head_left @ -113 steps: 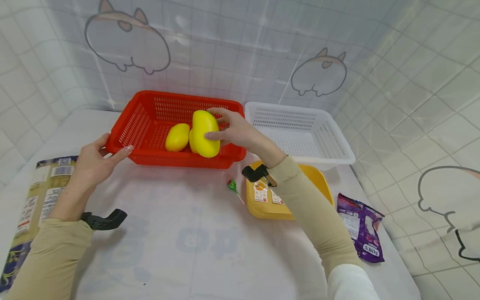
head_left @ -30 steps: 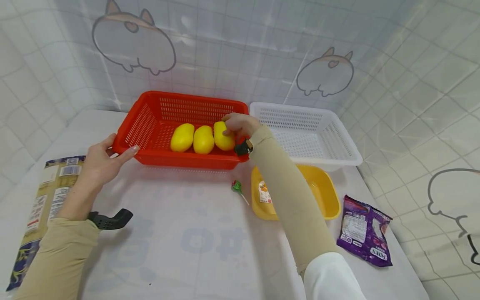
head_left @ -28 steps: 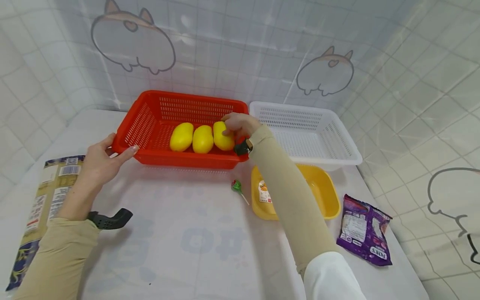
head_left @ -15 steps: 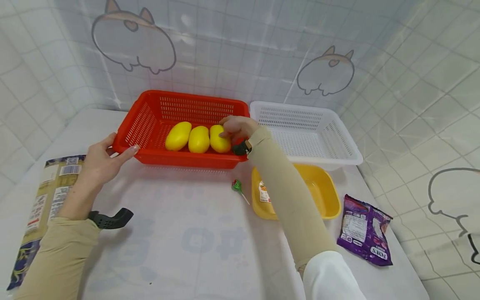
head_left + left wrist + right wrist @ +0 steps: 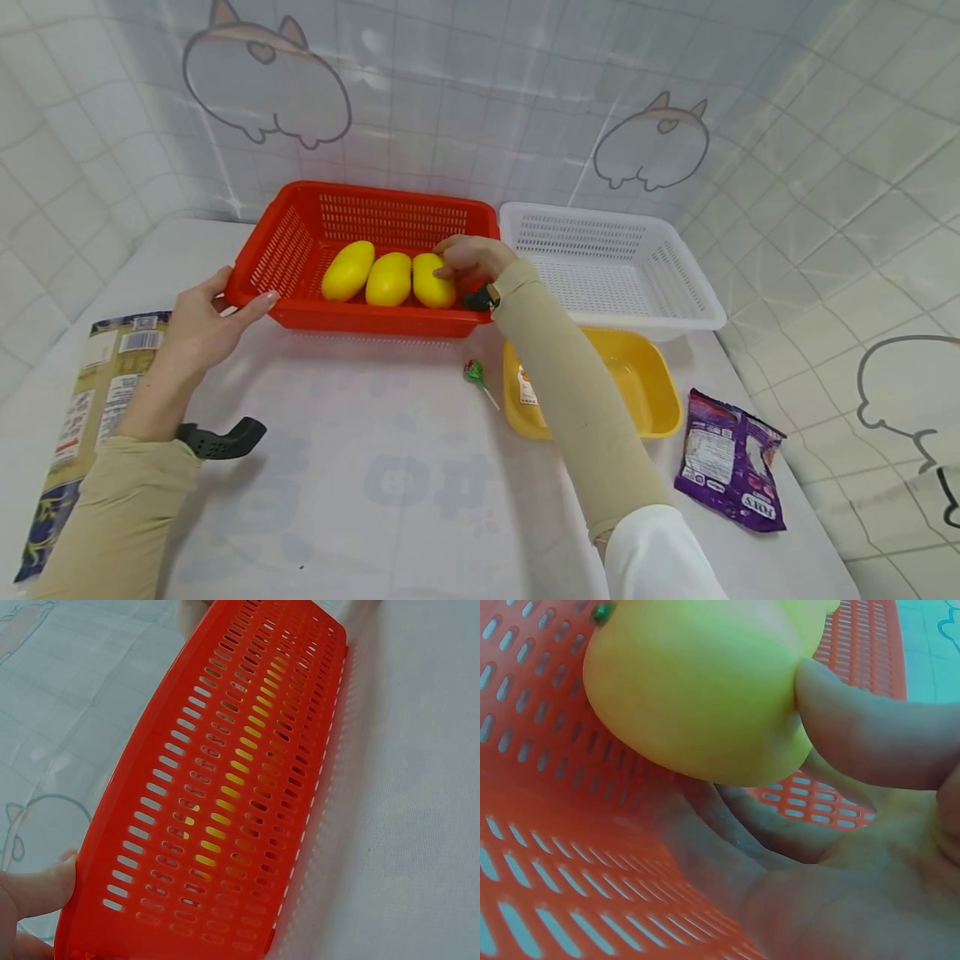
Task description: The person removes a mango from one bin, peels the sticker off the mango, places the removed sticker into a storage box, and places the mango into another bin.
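Three yellow mangoes lie side by side in the red basket (image 5: pixel 375 322): a left mango (image 5: pixel 348 272), a middle mango (image 5: pixel 389 280) and a right mango (image 5: pixel 432 282). My right hand (image 5: pixel 471 255) reaches in at the basket's right end. In the right wrist view, its thumb presses on the right mango (image 5: pixel 697 690) and the other fingers curl under its near end; a green stem tip shows. My left hand (image 5: pixel 201 327) grips the basket's front left corner, thumb on the rim. Through the slots of the basket (image 5: pixel 202 780), yellow shows in the left wrist view.
A white basket (image 5: pixel 693 321) stands right of the red one. In front of it sits a yellow tub (image 5: pixel 660 392), partly behind my right forearm. A lollipop (image 5: pixel 474 372) lies left of the tub, a purple packet (image 5: pixel 730 462) at right, a gold packet (image 5: pixel 101 375) under my left arm.
My right hand set another mango in the red basket at the right end. Since then it has pushed the row of mangoes a little left. My left hand stays on the corner.
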{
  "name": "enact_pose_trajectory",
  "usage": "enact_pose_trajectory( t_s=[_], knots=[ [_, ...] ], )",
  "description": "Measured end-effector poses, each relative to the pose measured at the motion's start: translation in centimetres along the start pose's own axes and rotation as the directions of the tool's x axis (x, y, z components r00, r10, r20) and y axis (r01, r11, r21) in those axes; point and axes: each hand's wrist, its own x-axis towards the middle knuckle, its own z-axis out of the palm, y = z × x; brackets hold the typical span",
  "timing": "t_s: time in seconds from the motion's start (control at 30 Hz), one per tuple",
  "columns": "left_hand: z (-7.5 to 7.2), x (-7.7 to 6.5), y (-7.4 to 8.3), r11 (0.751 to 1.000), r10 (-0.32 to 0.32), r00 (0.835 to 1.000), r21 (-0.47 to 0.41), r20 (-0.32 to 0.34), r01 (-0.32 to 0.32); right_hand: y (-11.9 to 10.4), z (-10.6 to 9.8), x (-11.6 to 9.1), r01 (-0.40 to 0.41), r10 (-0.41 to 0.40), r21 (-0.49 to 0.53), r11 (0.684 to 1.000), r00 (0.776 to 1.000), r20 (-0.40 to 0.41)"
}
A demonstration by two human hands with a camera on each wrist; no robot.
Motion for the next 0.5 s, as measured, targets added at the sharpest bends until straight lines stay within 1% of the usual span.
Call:
enact_pose_trajectory(
  t_s=[0.23, 0.5],
  knots=[
    [-0.02, -0.05, -0.09, 1.000, 0.004, 1.000, 0.002, 0.000, -0.004, 0.01, 0.00, 0.08, -0.009, 0.009, 0.002, 1.000, 1.000, -0.012],
    [-0.05, 0.01, -0.12, 1.000, 0.014, 1.000, 0.000, 0.003, -0.014, -0.25, -0.25, -0.50, -0.041, 0.042, 0.011, 0.999, 0.998, -0.046]
  ],
)
